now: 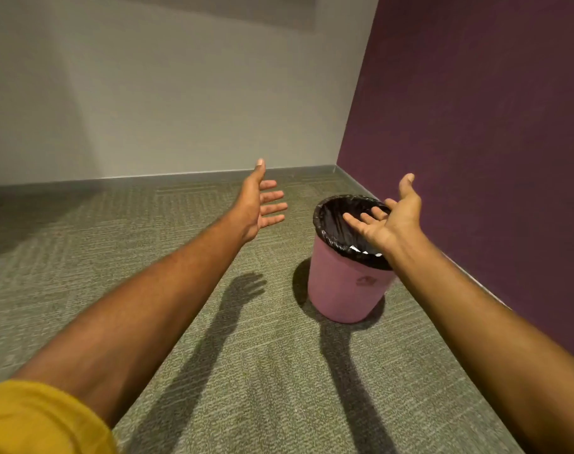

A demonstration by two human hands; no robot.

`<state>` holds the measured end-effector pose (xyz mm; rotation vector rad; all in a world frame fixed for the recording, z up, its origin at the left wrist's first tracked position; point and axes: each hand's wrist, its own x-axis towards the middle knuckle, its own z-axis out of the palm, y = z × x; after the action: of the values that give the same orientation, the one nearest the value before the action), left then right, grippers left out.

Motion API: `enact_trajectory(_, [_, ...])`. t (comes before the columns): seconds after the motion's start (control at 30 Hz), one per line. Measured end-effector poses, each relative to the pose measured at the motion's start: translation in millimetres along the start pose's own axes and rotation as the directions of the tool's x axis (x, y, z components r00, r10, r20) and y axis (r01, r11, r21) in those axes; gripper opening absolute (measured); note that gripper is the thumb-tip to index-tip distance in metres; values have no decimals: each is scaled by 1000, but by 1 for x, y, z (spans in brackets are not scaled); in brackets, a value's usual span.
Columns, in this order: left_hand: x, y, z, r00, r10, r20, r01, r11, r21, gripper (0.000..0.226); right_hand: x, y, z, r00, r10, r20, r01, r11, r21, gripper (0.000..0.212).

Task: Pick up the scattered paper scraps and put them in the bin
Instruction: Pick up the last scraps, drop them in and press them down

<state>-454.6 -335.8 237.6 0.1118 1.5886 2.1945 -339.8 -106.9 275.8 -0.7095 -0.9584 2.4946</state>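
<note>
White paper scraps [356,248] lie inside the round pink plastic bin [341,290], which is lined with a crinkled black bag [329,221]. The bin stands near the far right corner of the ribbed grey-green carpet [246,371]. On my feed the right hand [388,221] hangs palm-up over the bin's mouth, fingers relaxed, holding nothing. The left hand [257,204], spread and empty, is in the air left of the bin. A matte purple wall [475,126] meets a smooth pale grey wall [164,93] at that corner. A mustard fabric sleeve [33,421] shows lower left.

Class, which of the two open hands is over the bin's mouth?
The right hand: it lies across the pink bin's black-lined mouth; the left hand is over carpet.
</note>
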Motion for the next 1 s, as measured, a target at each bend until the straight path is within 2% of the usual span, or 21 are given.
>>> enact_trajectory(0.07, [-3,-5,-26,999,-26,-42,27,1000,17,83,3,14,7,997,42,60,-42,999,3,96])
enact_trajectory(0.17, [-9,-11,-65,992,-58,-109,64,996,55,84,1,43,22,971,126,204,-125,992,-18,77])
enact_trajectory(0.33, [-25,-22,-133,966,-85,-244,118,986,122,73,0,105,47,926,244,288,-221,969,-111,57])
enact_trajectory(0.67, [-54,-72,-271,829,-93,-552,276,926,258,53,23,226,49,871,426,246,-366,895,-255,36])
enact_trajectory(0.73, [-56,-94,-299,797,-30,-603,343,844,413,54,27,244,45,865,450,221,-386,879,-280,34])
enact_trajectory(0.83, [-59,-125,-333,787,32,-616,460,635,621,61,33,270,40,860,476,182,-407,856,-319,34])
enact_trajectory(0.9, [-64,-139,-346,778,0,-629,543,503,672,79,36,285,37,849,502,164,-429,837,-341,34])
enact_trajectory(1.0, [-68,-154,-356,801,-4,-599,571,309,761,107,40,306,31,839,524,145,-438,810,-390,33])
